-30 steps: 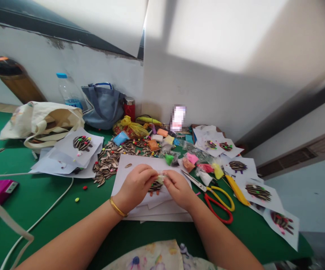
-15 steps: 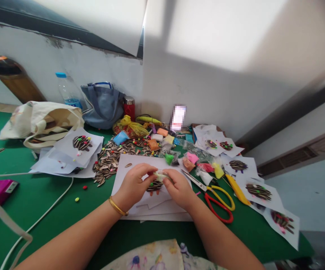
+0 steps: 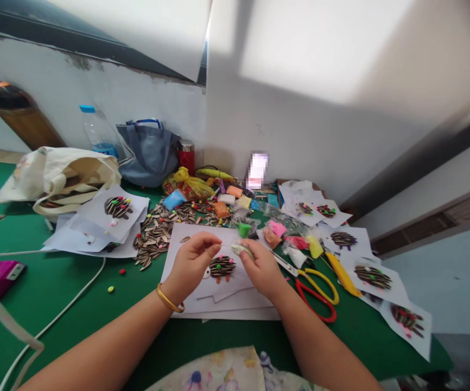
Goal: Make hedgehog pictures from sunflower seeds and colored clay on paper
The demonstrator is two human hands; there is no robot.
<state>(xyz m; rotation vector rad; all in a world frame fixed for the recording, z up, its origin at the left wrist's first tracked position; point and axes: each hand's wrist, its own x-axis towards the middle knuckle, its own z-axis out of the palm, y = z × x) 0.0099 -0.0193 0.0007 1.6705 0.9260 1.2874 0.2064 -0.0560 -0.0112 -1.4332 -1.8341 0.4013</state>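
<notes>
Above the sheet of white paper [image 3: 182,301], my right hand [image 3: 261,269] closes around a small pale greenish-white thing [image 3: 243,250], partly hidden by the fingers. My left hand [image 3: 192,266] pinches at the end of what looks like a thin pale strand [image 3: 227,245] between the hands; its kind cannot be made out. Below them on the paper lies a hedgehog picture [image 3: 223,267] with sunflower-seed spines, small coloured balls and orange feet. One loose sunflower seed [image 3: 185,239] rests at the paper's upper left. Scissors [image 3: 306,277] with yellow and red handles lie beside my right hand.
A pile of sunflower seeds [image 3: 156,233] spreads to the left of the paper. Coloured clay packets [image 3: 278,228] lie behind and right. Finished seed pictures [image 3: 373,277], a yellow utility knife [image 3: 343,274], bags [image 3: 147,155] and a lit phone [image 3: 257,171] surround the work.
My hands have moved apart, the left a little leftward and the right slightly rightward with the pale thing. More of the hedgehog picture now shows between them.
</notes>
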